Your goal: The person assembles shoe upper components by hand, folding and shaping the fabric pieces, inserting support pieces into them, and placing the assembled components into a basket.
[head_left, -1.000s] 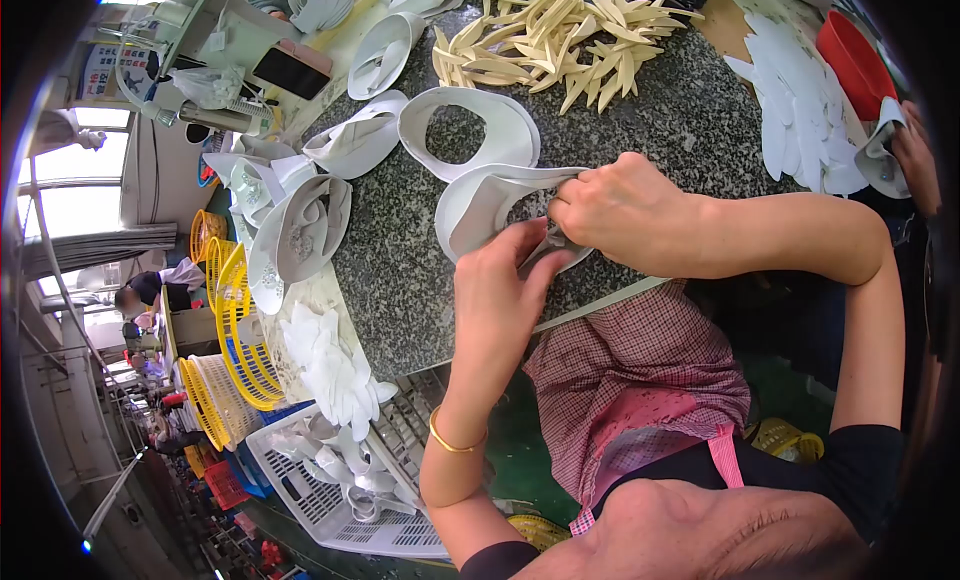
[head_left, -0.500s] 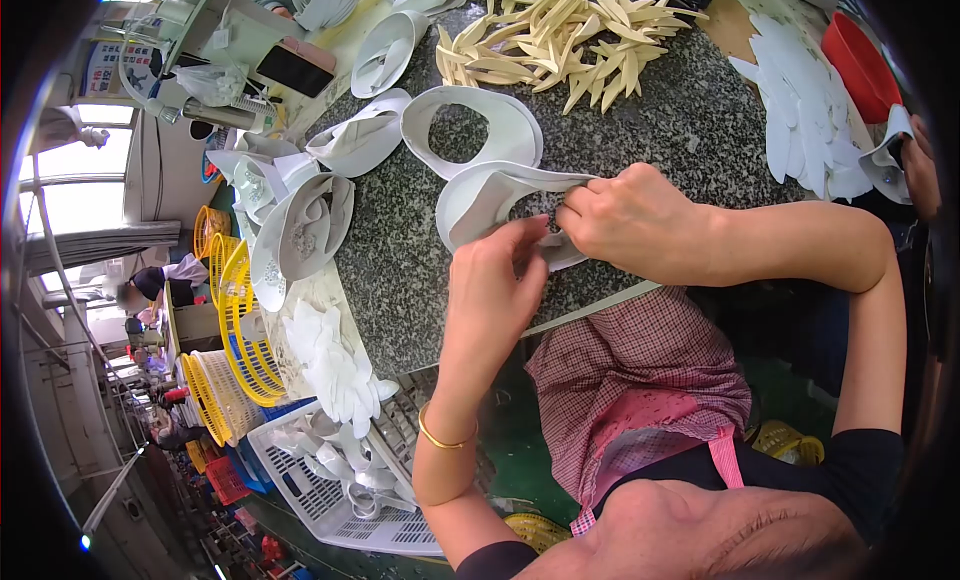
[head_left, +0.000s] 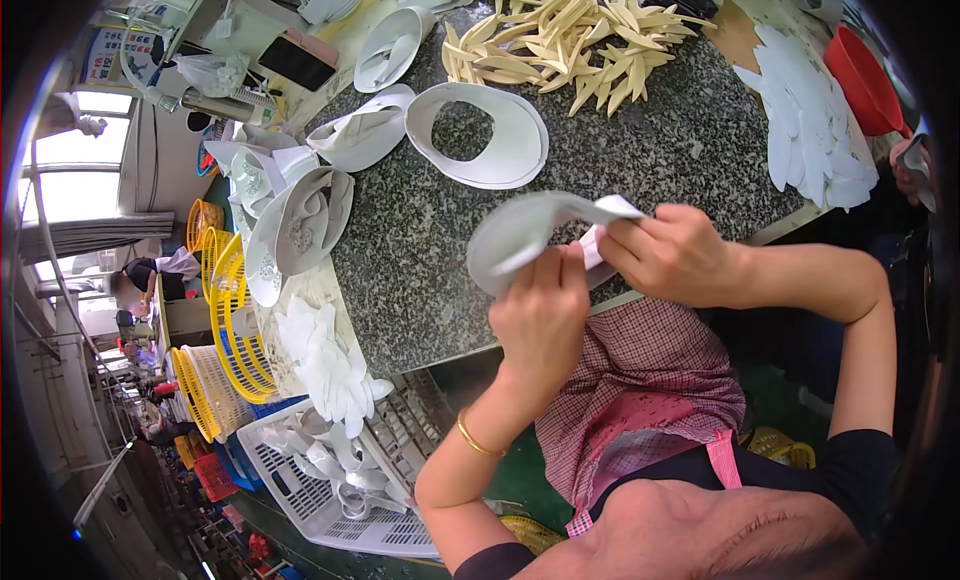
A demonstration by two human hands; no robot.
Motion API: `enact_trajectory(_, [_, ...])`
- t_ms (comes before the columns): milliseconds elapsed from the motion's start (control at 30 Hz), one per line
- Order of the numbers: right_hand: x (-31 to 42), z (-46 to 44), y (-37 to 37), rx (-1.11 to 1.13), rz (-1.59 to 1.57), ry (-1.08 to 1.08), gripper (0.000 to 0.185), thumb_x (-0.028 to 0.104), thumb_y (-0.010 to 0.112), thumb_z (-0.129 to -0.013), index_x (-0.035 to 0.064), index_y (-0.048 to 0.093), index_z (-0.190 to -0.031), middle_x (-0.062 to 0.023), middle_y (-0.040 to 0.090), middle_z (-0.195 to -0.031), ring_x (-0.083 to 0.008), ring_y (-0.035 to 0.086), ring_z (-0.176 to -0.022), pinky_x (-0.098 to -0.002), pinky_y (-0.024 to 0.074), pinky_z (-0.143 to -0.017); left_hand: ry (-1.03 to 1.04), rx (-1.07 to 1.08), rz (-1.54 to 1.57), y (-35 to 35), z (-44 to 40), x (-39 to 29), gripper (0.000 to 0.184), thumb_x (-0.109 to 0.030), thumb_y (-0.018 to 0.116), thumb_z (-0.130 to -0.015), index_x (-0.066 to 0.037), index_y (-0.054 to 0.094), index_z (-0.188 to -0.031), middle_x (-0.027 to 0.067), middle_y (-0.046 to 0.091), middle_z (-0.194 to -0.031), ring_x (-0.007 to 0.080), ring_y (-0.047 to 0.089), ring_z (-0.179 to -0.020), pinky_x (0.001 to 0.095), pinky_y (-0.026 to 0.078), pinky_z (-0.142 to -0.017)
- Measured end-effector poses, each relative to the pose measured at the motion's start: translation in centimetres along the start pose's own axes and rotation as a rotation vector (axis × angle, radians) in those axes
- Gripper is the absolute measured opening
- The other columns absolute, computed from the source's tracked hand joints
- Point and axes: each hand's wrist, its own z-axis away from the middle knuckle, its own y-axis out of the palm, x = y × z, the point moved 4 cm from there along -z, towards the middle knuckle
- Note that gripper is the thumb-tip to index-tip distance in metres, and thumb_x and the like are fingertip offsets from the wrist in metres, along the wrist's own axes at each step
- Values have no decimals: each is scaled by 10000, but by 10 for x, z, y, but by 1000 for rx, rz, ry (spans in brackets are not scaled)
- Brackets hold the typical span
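Observation:
Both hands hold one white, curved piece (head_left: 510,235) near the front edge of the speckled stone table (head_left: 400,315); its left part is blurred. My left hand (head_left: 545,305) is closed on its lower edge, with the fingertips partly hidden behind the piece. My right hand (head_left: 672,252) pinches the piece's right end, where a white flap stands up. Just above lies a white oval ring (head_left: 520,145), apart from the held piece. A heap of cream-coloured, pointed strips (head_left: 570,40) is at the table's back.
Further white shaped pieces (head_left: 315,220) lie along the left edge. White flat cutouts (head_left: 805,130) are at the right beside a red bowl (head_left: 862,78). A phone (head_left: 297,62) is at the upper left. Below left stands a white basket (head_left: 310,485). Another person's hand (head_left: 903,175) shows at far right.
The held piece has moved right and towards the body, away from the oval ring, and has turned. My left hand has shifted right with its back now showing; my right hand has moved slightly right.

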Motion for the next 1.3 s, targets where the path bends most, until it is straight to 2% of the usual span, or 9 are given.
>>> enact_trajectory(167, [5,17,2,-53,-41,28,133,154,650,-749,127,675,-877,57,590,-789,-42,593,-713,-250,313,-515,160,-259,-232,10,17,-16,216,-139,660,-759,-87,736,-954,51,717,-960,194,720,-844,273,561,-665])
enact_trajectory(200, [6,14,1,-61,-9,57,180,155,652,-749,121,691,-921,61,603,-809,-43,590,-718,-257,317,-540,162,-262,-258,9,16,-18,295,-143,656,-767,-83,717,-1049,-8,707,-1022,158,706,-784,263,561,-664])
enact_trajectory(267, [7,15,-1,-61,27,80,227,155,654,-749,114,707,-966,66,616,-829,-44,587,-722,-265,320,-564,136,-232,-251,9,16,-21,303,-139,654,-759,-79,720,-1048,-3,710,-1018,161,707,-807,269,561,-681])
enact_trajectory(333, [8,21,3,48,-40,61,383,149,667,-720,76,709,-1094,10,688,-918,-87,602,-716,-297,338,-636,114,-201,-245,12,17,-21,310,-135,652,-751,-75,723,-1047,3,712,-1015,165,709,-830,276,562,-698])
enact_trajectory(433, [7,23,1,-6,-11,39,310,171,655,-760,104,711,-1057,63,663,-933,-49,593,-791,-288,305,-669,104,-245,-247,14,17,-21,333,-140,656,-732,-65,721,-1049,11,711,-1007,181,709,-843,289,560,-712])
enact_trajectory(633, [12,23,3,-37,68,10,303,181,652,-763,105,713,-1050,64,639,-902,-46,589,-807,-317,292,-760,116,-199,-258,16,17,-24,365,-145,661,-710,-49,715,-1057,34,707,-999,209,708,-884,304,553,-734])
enact_trajectory(867, [19,23,6,77,78,-1,239,186,641,-748,82,719,-949,48,599,-886,-65,578,-859,-351,290,-831,122,-173,-300,16,19,-27,349,-139,664,-700,-43,708,-1032,15,662,-936,165,668,-860,302,523,-763])
enact_trajectory(1033, [27,14,1,164,95,-95,263,214,627,-709,50,715,-895,-5,613,-956,-163,549,-1058,-433,297,-935,154,-149,-308,13,27,-25,338,-137,672,-720,-44,708,-1042,10,661,-934,140,645,-865,292,514,-755])
enact_trajectory(1300, [21,10,0,225,90,-202,265,232,620,-733,60,718,-909,-8,605,-995,-212,538,-1115,-473,303,-964,192,-153,-140,9,33,-19,337,-63,663,-746,-14,700,-1078,61,680,-977,184,660,-893,313,543,-803])
